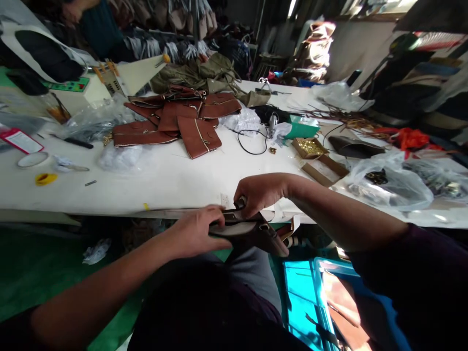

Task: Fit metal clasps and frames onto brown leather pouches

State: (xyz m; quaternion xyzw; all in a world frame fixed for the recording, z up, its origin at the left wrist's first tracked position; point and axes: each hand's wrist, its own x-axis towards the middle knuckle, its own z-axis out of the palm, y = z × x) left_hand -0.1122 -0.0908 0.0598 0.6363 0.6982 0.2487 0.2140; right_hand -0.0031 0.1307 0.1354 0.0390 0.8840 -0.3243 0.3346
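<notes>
Clock hours run around the dark brown bag (252, 237) at the near edge of a white worktop (164, 183), which spreads towards 12 in a dim room with a green floor (32, 282). Of the person's hands, the right hand (260, 194), its arm reaching in from 3, is closed on the bag's upper edge; the left hand (199, 231), from 8, has thumb and fingers parted at its mouth, hiding part of it; whether they grip, I cannot tell. Brown leather pieces (197, 134) lie at 11, small brass-coloured parts (309, 146) at 1, a blue crate (300, 287) at 4
</notes>
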